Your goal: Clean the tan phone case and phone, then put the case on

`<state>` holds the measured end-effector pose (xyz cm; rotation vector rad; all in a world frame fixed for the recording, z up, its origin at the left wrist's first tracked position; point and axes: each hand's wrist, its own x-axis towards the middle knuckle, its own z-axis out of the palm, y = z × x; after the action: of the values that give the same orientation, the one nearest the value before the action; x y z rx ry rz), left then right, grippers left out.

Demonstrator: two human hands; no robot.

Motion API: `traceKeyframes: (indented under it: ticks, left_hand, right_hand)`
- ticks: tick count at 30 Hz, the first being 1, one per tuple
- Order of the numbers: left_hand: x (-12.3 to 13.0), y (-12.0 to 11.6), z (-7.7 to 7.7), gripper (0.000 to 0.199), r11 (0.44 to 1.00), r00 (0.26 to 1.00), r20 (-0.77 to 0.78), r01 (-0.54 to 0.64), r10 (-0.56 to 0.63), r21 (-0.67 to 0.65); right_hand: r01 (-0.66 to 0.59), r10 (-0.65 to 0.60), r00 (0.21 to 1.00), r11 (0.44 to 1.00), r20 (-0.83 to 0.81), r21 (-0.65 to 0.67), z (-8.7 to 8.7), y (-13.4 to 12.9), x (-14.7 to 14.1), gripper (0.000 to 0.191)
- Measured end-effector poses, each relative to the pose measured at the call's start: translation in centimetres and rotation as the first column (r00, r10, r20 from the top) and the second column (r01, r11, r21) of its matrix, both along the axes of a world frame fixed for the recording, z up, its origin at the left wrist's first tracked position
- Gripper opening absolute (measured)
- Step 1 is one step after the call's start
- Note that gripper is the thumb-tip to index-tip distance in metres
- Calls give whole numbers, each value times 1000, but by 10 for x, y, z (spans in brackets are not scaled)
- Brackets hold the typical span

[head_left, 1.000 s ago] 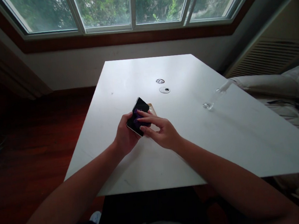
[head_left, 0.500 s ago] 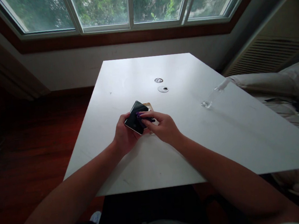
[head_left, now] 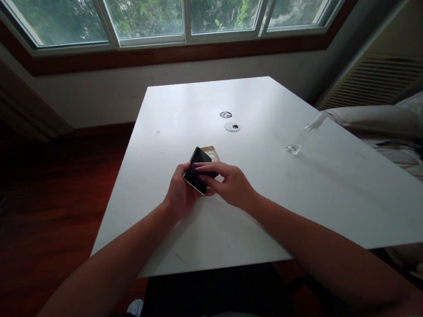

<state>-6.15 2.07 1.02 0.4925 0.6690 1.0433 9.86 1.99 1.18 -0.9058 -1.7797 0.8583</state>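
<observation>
My left hand (head_left: 178,194) is closed round the edge of a smartphone (head_left: 199,156), tilted with its dark glossy face up. Over that face, my right hand (head_left: 235,182) pinches a small dark purple cloth (head_left: 196,167), pressed against the glass. Part of the cloth is hidden under the fingers. Just behind the phone lies a pale phone case (head_left: 213,152) with a tan edge, partly covered by the phone and my right hand.
The white table (head_left: 262,223) carries a round hole (head_left: 226,114) and a round cover (head_left: 232,127) near its far side. A clear plastic tube-like object (head_left: 302,139) lies at the right. A window (head_left: 182,12) stands beyond, and pale bedding (head_left: 390,116) adjoins the right edge.
The phone has shifted slightly right and toward me and is tilted more steeply. My right hand has moved a little with the cloth; more of the phone case shows.
</observation>
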Motion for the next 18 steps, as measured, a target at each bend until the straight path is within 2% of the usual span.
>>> traceKeyframes:
  ticks: [3, 7, 12, 15, 18]
  left_hand:
    - [0, 0, -1, 37, 1000, 1000, -17, -2, 1, -19]
    - [0, 0, 0, 37, 1000, 1000, -18, 3, -3, -31]
    - [0, 0, 0, 35, 1000, 1000, 6, 15, -15, -2]
    - [1, 0, 0, 32, 1000, 1000, -6, -4, 4, 7]
    - [1, -1, 1, 35, 1000, 1000, -24, 15, -14, 24]
  right_hand:
    - [-68, 68, 998, 995, -5, 67, 2, -6, -2, 30]
    - [-31, 28, 999, 995, 29, 97, 3, -9, -4, 40]
    - [-43, 35, 998, 988, 53, 150, 0, -2, -3, 26]
    - [18, -27, 997, 994, 78, 110, -5, 4, -1, 25]
    - [128, -131, 986, 991, 107, 34, -11, 14, 5, 25]
